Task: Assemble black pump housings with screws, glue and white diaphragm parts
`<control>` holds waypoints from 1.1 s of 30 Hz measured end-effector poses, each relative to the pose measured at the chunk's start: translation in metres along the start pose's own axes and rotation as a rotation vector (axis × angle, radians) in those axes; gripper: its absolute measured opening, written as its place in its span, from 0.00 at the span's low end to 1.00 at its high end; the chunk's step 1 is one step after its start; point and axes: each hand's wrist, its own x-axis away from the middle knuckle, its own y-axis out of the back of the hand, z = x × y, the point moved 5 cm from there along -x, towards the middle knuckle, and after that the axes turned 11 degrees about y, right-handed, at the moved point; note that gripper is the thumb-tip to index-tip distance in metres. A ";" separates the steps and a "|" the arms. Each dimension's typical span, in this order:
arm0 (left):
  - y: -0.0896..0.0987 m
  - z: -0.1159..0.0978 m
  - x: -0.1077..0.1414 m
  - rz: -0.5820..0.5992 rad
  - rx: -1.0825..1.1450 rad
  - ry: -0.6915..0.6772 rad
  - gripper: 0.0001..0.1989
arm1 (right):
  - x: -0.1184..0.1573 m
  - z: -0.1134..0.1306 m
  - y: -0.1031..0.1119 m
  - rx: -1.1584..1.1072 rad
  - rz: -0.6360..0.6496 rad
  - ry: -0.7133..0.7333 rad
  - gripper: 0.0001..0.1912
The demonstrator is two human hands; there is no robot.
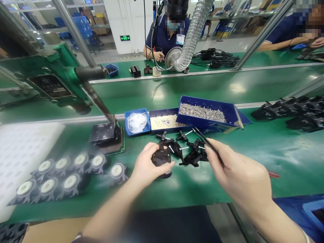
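Note:
My left hand (146, 166) is wrapped round a black plastic part (162, 157) just above the green bench. In my right hand (238, 172) is a pair of dark tweezers (209, 143), their tips pointing up and left toward the blue bin of screws (202, 113). Between the hands lie several small black parts (193, 155), some with white pins sticking out. Behind them stand a bin of small cream pieces (165, 121) and a blue tray of white rings (137, 122).
A green press (55, 79) with a black base block (102, 132) stands at the left. Several black parts with white discs (48, 185) lie below it, beside a white foam sheet (27, 148). Black parts (298, 111) are piled at the right. A person (168, 37) sits opposite.

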 end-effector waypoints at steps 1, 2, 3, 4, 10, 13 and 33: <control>-0.005 0.004 -0.002 0.127 0.169 0.088 0.18 | 0.003 0.000 -0.003 -0.096 0.016 -0.031 0.14; -0.010 0.009 -0.002 0.246 0.338 0.180 0.18 | 0.006 0.001 -0.007 -0.188 0.028 -0.062 0.16; -0.016 0.013 -0.001 0.352 0.493 0.270 0.19 | 0.010 0.002 -0.011 -0.270 0.040 -0.095 0.17; -0.021 0.016 0.000 0.436 0.623 0.350 0.20 | 0.013 0.003 -0.014 -0.340 0.053 -0.129 0.18; -0.039 0.026 0.006 0.635 0.905 0.506 0.21 | 0.032 0.005 -0.032 -0.639 0.138 -0.276 0.18; -0.045 0.026 0.008 0.719 0.971 0.517 0.20 | 0.039 0.005 -0.037 -0.709 0.188 -0.345 0.22; -0.053 0.029 0.014 0.859 1.064 0.706 0.23 | 0.033 0.021 -0.022 -0.821 0.204 -0.243 0.15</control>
